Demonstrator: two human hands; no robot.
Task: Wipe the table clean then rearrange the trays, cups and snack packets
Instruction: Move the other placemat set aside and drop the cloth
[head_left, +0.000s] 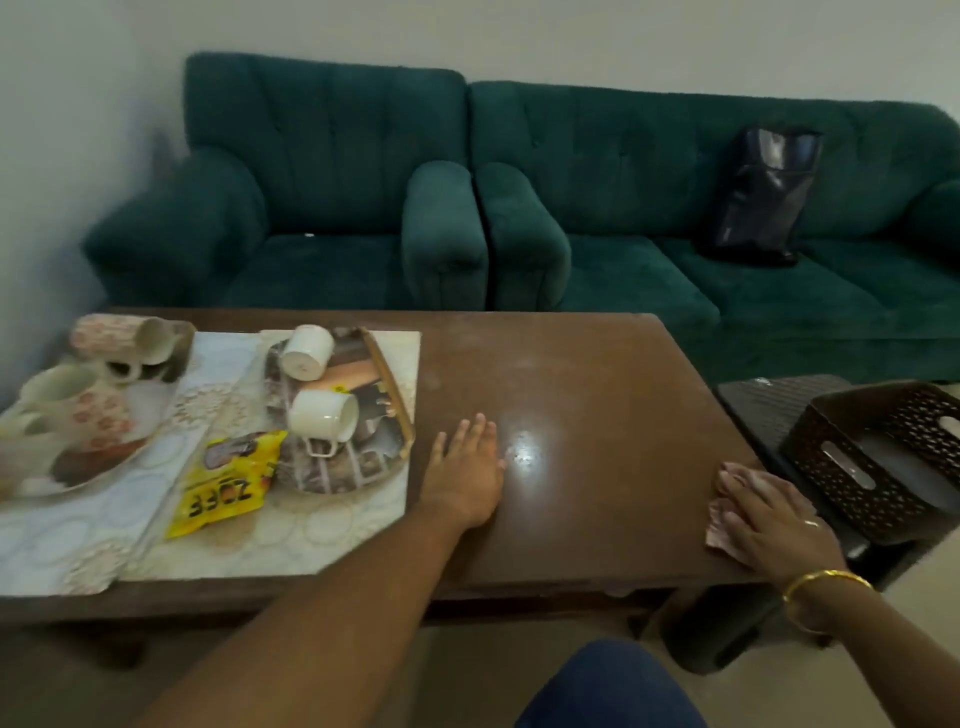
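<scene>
Table (597, 374): left hand (465, 478) flat on top; right hand (774, 514) presses pink cloth (718, 530) at edge; fingers (475, 434) straight, together.

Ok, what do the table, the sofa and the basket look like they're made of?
The table looks like polished wood or laminate: brown and glossy, with a bright glare from a light. The sofa is green plush fabric, perhaps velvet: matte, soft pile, tufted back. The basket is probably moulded plastic: dark brown, with perforated lattice walls.
</scene>
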